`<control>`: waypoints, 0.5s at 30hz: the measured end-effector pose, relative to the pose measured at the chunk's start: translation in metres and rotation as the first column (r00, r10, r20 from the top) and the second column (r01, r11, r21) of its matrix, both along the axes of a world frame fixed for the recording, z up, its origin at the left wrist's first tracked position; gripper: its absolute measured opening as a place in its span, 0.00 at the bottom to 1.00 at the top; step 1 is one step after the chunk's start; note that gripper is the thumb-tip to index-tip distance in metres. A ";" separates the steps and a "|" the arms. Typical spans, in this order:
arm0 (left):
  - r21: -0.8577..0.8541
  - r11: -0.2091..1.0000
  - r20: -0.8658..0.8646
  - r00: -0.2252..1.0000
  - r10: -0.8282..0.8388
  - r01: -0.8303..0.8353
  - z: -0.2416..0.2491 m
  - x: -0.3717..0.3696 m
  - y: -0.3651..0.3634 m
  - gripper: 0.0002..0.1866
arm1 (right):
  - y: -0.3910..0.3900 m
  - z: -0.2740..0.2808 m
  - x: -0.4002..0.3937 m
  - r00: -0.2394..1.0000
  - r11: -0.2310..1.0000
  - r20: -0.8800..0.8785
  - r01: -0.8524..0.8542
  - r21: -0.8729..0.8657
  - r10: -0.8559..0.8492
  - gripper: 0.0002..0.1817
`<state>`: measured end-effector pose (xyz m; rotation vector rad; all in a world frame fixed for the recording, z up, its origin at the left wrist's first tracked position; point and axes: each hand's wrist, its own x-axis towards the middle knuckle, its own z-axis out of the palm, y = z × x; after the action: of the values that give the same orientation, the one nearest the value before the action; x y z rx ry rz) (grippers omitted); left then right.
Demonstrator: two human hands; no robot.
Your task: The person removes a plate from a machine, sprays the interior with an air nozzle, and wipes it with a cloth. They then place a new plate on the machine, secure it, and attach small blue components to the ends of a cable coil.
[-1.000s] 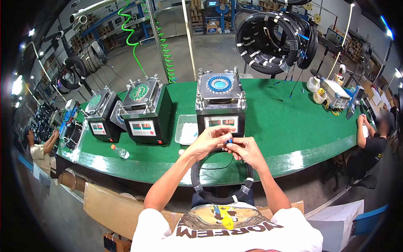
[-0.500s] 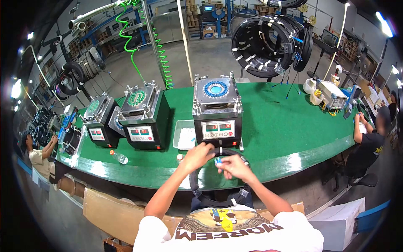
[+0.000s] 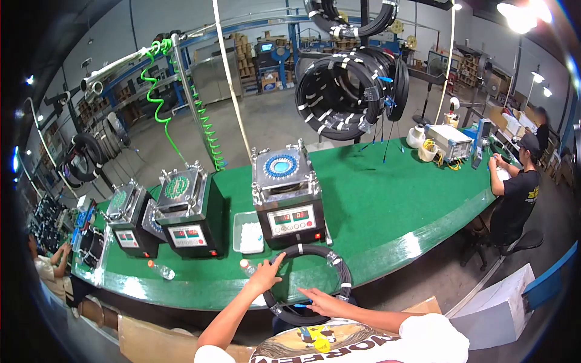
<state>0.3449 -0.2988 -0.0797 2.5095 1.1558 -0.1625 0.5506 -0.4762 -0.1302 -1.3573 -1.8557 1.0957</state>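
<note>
A black cable coil (image 3: pixel 346 279) with white ties rests partly on the table's front edge and partly over my lap. My left hand (image 3: pixel 266 276) lies over the coil's left side, thumb and forefinger spread apart. Inside the ring's lower right, my right hand (image 3: pixel 324 302) points left with some fingers stretched out. A blue connector (image 3: pixel 301 306) shows at its lower fingers, which appear to pinch it; the thumb is mostly hidden.
Beyond the coil stands a polishing machine (image 3: pixel 290 221), beside a tray (image 3: pixel 237 242) of small white pieces. Two similar machines (image 3: pixel 192 236) stand left. A bottle (image 3: pixel 162 270) lies on the green table (image 3: pixel 375 224). Cable coils (image 3: pixel 339 97) hang behind. A co-worker (image 3: pixel 514 193) sits right.
My view has shifted. My right hand has come down and away from my left, taking the blue connector lower in the ring. My left hand's fingers have spread. The machine's display reads differently.
</note>
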 end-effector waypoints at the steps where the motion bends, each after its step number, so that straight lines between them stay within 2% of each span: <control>1: -0.013 1.000 0.020 1.000 0.007 -0.007 -0.003 -0.001 0.004 0.57 | -0.004 0.015 0.002 0.986 0.994 -0.151 0.050 -0.099 -0.064 0.34; 3: -0.042 0.999 0.058 0.998 0.029 -0.027 -0.012 -0.007 0.009 0.56 | -0.004 0.020 0.018 0.931 0.973 -0.291 0.230 -0.004 -0.221 0.30; 4: -0.034 0.999 0.003 1.000 0.022 -0.022 -0.005 -0.005 0.007 0.53 | 0.000 0.027 0.029 0.942 0.928 -0.172 0.319 0.194 -0.288 0.29; 6: -0.043 0.998 -0.043 0.998 0.052 -0.054 -0.018 -0.003 0.014 0.53 | 0.005 0.038 0.053 0.873 0.786 -0.050 0.461 0.412 -0.485 0.24; 7: -0.052 0.996 -0.067 0.996 0.065 -0.069 -0.016 0.000 0.013 0.53 | 0.007 0.037 0.065 0.798 0.695 0.007 0.520 0.497 -0.603 0.22; 8: -0.035 0.995 -0.062 0.994 0.086 -0.089 -0.013 0.003 0.011 0.46 | 0.006 0.038 0.075 0.714 0.682 0.186 0.507 0.527 -0.675 0.22; 9: -0.033 0.997 -0.077 0.995 0.071 -0.074 -0.015 0.006 0.014 0.44 | 0.005 0.037 0.086 0.593 0.673 0.354 0.488 0.557 -0.723 0.23; 10: -0.030 0.998 -0.091 0.994 0.059 -0.061 -0.019 0.008 0.019 0.42 | 0.010 0.010 0.098 0.638 0.761 0.423 0.594 0.260 -0.643 0.32; 13: 0.004 0.996 -0.078 0.993 0.093 -0.093 -0.018 0.007 0.014 0.38 | 0.014 -0.018 0.106 0.742 0.790 0.300 0.609 0.073 -0.599 0.36; 14: 0.022 0.993 -0.061 0.991 0.115 -0.114 -0.014 0.007 0.011 0.38 | 0.013 -0.021 0.108 0.754 0.796 0.285 0.602 0.059 -0.591 0.37; 15: -0.034 0.988 0.016 0.988 0.154 -0.153 -0.010 0.004 0.007 0.39 | 0.013 -0.024 0.109 0.762 0.795 0.236 0.598 0.103 -0.604 0.37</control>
<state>0.3493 -0.2920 -0.0897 2.3772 1.3218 -0.1157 0.6593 -0.4636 -0.1545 -1.9723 -1.3997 0.5744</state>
